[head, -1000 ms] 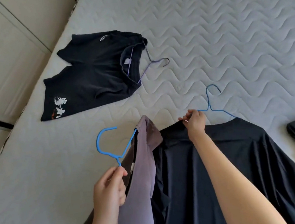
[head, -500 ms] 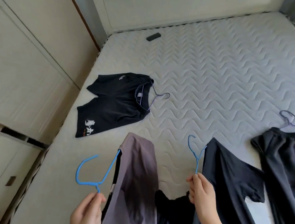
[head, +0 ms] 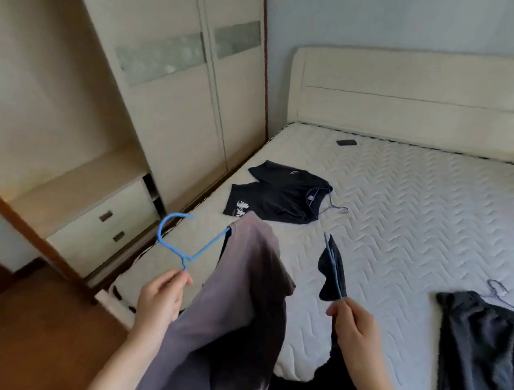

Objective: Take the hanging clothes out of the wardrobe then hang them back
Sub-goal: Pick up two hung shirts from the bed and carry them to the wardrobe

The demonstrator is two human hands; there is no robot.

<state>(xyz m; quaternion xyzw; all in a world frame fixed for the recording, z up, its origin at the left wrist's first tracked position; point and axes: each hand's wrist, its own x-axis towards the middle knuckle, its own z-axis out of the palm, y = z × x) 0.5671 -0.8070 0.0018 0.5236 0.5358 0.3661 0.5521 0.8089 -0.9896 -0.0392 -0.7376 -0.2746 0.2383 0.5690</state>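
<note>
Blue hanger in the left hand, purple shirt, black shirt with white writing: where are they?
blue hanger (head: 186,257): head view, bend under its hook.
purple shirt (head: 241,286): head view, its hanging front.
black shirt (head: 280,197): head view, its middle.

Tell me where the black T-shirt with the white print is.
In the head view, the black printed T-shirt lies flat on the mattress near its left edge, beside the wardrobe doors, just beyond the purple garment.
</note>
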